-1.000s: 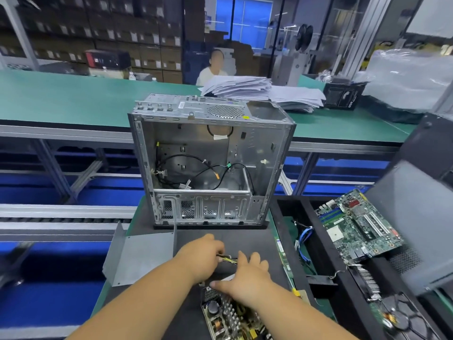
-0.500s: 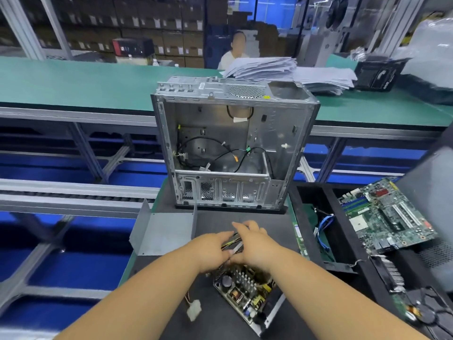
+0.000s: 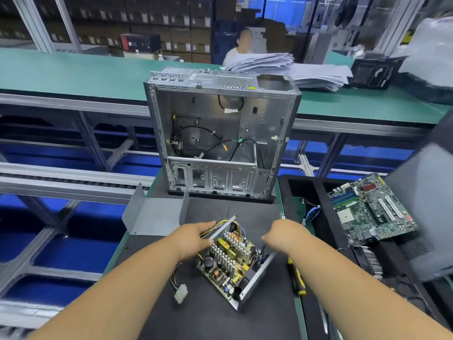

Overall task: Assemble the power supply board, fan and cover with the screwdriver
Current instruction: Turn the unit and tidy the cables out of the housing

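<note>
**Hands at an open power supply on a factory bench**

A factory assembly hall with stacked cartons behind glass and a long green workbench (image 3: 73, 77) fills the background. Nearer, a black anti-static mat (image 3: 220, 315) covers the person's own work surface.

Well beyond the fingertips, an open bare-metal computer tower case (image 3: 220, 133) stands upright with loose black cables inside, its open side facing the person, probably so parts can go in later. Far to the right of the right hand, a green motherboard (image 3: 370, 209) leans in a black tray (image 3: 306, 192). Just beyond the left fingers lies a grey bent sheet-metal cover (image 3: 154, 217), open side up, seemingly set aside until the board is in.

Between and just below both hands sits the green power supply board (image 3: 230, 261), crowded with aluminium heat-sink fins and coils, resting in its grey metal base tray. The left hand (image 3: 193, 238) has fingers curled against the tray's far wall, touching it, apparently steadying it. The right hand (image 3: 282, 235) hovers beside the board, fingers loosely curled; whether they hold anything cannot be told.

Below the right wrist, a yellow-and-black screwdriver (image 3: 297, 280) lies on the mat, untouched, within easy reach. A white plastic connector (image 3: 181, 293) on yellow and black wires trails below the left wrist. No fan is clearly identifiable.
</note>
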Motion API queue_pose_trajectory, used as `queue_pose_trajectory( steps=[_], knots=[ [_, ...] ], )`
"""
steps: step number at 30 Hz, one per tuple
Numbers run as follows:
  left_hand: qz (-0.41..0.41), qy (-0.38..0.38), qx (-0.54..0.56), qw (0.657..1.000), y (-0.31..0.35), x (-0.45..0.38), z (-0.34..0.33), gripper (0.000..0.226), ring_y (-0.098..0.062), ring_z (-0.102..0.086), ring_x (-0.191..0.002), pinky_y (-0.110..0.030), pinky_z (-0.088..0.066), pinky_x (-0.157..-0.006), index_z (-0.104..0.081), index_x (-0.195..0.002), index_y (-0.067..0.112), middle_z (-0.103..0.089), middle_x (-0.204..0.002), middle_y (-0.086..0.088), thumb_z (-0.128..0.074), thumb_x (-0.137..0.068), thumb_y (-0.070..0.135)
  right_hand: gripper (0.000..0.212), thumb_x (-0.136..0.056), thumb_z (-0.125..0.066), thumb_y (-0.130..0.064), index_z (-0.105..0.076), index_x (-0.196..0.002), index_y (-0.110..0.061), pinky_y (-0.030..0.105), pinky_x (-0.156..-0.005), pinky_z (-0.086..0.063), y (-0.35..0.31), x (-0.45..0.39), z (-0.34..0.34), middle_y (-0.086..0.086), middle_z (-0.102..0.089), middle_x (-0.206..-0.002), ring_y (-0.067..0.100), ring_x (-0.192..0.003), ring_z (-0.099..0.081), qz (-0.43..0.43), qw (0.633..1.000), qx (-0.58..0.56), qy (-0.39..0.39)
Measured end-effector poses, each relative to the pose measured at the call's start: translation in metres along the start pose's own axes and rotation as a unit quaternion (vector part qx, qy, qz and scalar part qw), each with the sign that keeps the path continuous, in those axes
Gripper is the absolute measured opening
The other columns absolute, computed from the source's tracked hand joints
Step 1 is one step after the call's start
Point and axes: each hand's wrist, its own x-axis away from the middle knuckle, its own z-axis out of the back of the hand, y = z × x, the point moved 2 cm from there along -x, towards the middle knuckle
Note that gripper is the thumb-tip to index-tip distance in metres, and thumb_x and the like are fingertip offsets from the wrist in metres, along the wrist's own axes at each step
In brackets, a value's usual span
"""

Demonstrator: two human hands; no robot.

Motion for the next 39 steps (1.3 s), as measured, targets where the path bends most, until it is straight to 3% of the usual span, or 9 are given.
queue_pose_trajectory(
  steps=[5, 9, 13, 18, 24, 28, 31, 36, 39],
  knots=[
    [0.030, 0.028, -0.018, 0.999, 0.001, 0.010, -0.008, 0.058, -0.019, -0.049, -0.130, -0.022, -0.037, -0.100, -0.033, -0.149, 0.040, -0.045, -0.149, 0.003, -0.057, -0.096, 0.035, 0.025, -0.087, -0.055, -0.011, -0.072, -0.103, -0.002, 0.027, -0.068, -0.050, 0.005, 0.014, -0.009, 0.013, -0.072, -0.092, 0.027, -0.085, -0.068, 0.021, 0.989, -0.137, -0.050],
    [0.057, 0.040, -0.029, 0.997, 0.000, 0.025, -0.014, 0.059, -0.020, -0.047, -0.132, -0.026, -0.038, -0.104, -0.029, -0.149, 0.041, -0.043, -0.151, 0.002, -0.055, -0.096, 0.037, 0.023, -0.079, -0.053, -0.010, -0.064, -0.092, 0.005, 0.033, -0.061, -0.047, 0.005, 0.012, -0.014, 0.027, -0.067, -0.104, 0.026, -0.066, -0.051, 0.068, 0.978, -0.185, 0.063],
    [0.094, 0.030, 0.065, 0.993, -0.004, 0.047, -0.027, 0.075, -0.016, -0.058, -0.114, -0.027, -0.045, -0.099, -0.021, -0.151, 0.044, -0.052, -0.141, 0.001, -0.065, -0.090, 0.037, 0.019, -0.082, -0.055, -0.014, -0.066, -0.097, -0.014, 0.030, -0.075, -0.051, 0.003, 0.014, -0.018, 0.008, -0.065, -0.107, 0.022, -0.090, -0.059, 0.124, 0.965, -0.197, 0.124],
    [0.099, -0.013, 0.155, 0.983, -0.007, 0.071, -0.042, 0.099, -0.002, -0.061, -0.098, -0.015, -0.044, -0.082, -0.006, -0.152, 0.045, -0.061, -0.120, 0.015, -0.073, -0.082, 0.024, 0.052, -0.082, -0.072, -0.036, -0.054, -0.129, -0.023, 0.029, -0.081, -0.045, 0.003, 0.015, -0.026, 0.000, -0.041, -0.128, 0.017, -0.099, -0.055, 0.176, 0.954, -0.194, 0.149],
    [0.103, 0.074, 0.289, 0.949, -0.020, 0.091, -0.045, 0.083, -0.024, -0.047, -0.078, -0.035, -0.041, -0.075, -0.036, -0.147, 0.038, -0.059, -0.125, 0.003, -0.050, -0.082, -0.010, 0.055, -0.081, -0.075, -0.035, -0.054, -0.130, -0.024, 0.028, -0.092, -0.045, 0.007, 0.021, -0.036, -0.003, -0.036, -0.131, 0.010, -0.097, -0.046, 0.215, 0.940, -0.212, 0.159],
    [0.142, 0.148, 0.231, 0.951, -0.028, 0.095, -0.051, 0.067, -0.007, -0.048, -0.052, -0.013, -0.038, -0.047, -0.044, -0.142, 0.042, -0.062, -0.106, 0.002, -0.045, -0.091, -0.002, 0.046, -0.084, -0.068, -0.029, -0.055, -0.127, -0.021, 0.028, -0.082, -0.045, 0.003, 0.026, -0.038, -0.002, -0.035, -0.129, 0.016, -0.101, -0.051, 0.209, 0.942, -0.200, 0.169],
    [0.130, 0.155, 0.178, 0.963, -0.032, 0.093, -0.054, 0.071, -0.004, -0.054, -0.063, -0.008, -0.040, -0.048, -0.040, -0.144, 0.043, -0.050, -0.127, 0.006, -0.038, -0.088, -0.001, 0.043, -0.086, -0.063, -0.028, -0.056, -0.128, -0.021, 0.027, -0.087, -0.042, 0.002, 0.027, -0.039, -0.001, -0.038, -0.132, 0.019, -0.110, -0.047, 0.204, 0.945, -0.173, 0.186],
    [0.133, 0.150, 0.198, 0.959, -0.043, 0.087, -0.045, 0.069, -0.008, -0.048, -0.052, -0.018, -0.037, -0.048, -0.046, -0.141, 0.041, -0.052, -0.077, 0.008, -0.047, -0.084, 0.002, 0.041, -0.089, -0.059, -0.030, -0.056, -0.130, -0.022, 0.033, -0.102, -0.039, -0.002, 0.028, -0.033, 0.000, -0.040, -0.134, 0.024, -0.123, -0.040, 0.193, 0.948, -0.152, 0.204],
    [0.115, 0.146, 0.208, 0.960, -0.049, 0.084, -0.036, 0.059, -0.004, -0.050, -0.051, -0.013, -0.039, -0.049, -0.048, -0.139, 0.037, -0.058, -0.075, 0.007, -0.054, -0.089, 0.008, 0.041, -0.090, -0.059, -0.030, -0.056, -0.130, -0.022, 0.033, -0.102, -0.040, -0.007, 0.030, -0.029, -0.001, -0.041, -0.133, 0.022, -0.123, -0.040, 0.189, 0.945, -0.168, 0.209]
  ],
)
